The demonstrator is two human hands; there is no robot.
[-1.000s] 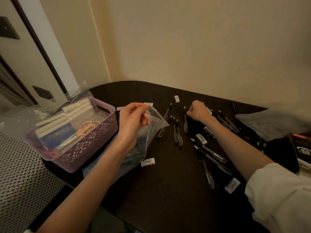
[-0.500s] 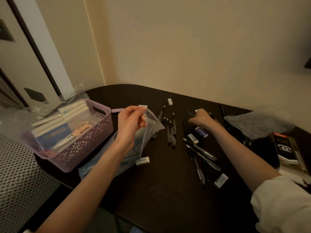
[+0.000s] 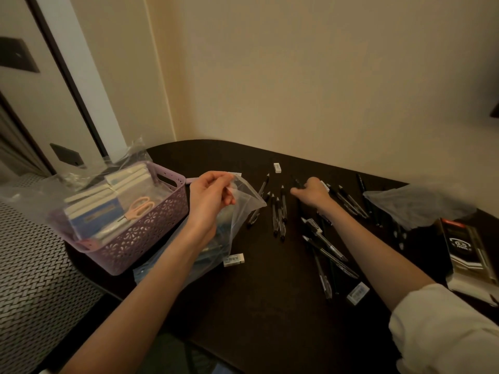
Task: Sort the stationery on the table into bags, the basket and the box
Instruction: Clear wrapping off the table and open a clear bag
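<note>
Near edge of table point(image 3: 270, 306): an eraser point(image 3: 234, 259) lay just beside the bag's lower part; another eraser point(image 3: 357, 292) lay by the right forearm.
Left hand point(image 3: 209, 197): fingers pinched the rim of a clear bag point(image 3: 243, 209), holding it up over the left side.
Left edge: a purple basket point(image 3: 140, 233) held notebooks and scissors point(image 3: 139, 207).
Middle: black pens point(image 3: 278, 214) lay scattered.
Right hand point(image 3: 313, 193): fingers curled, apparently round a pen; view dim.
Far edge: a small eraser point(image 3: 277, 167).
</note>
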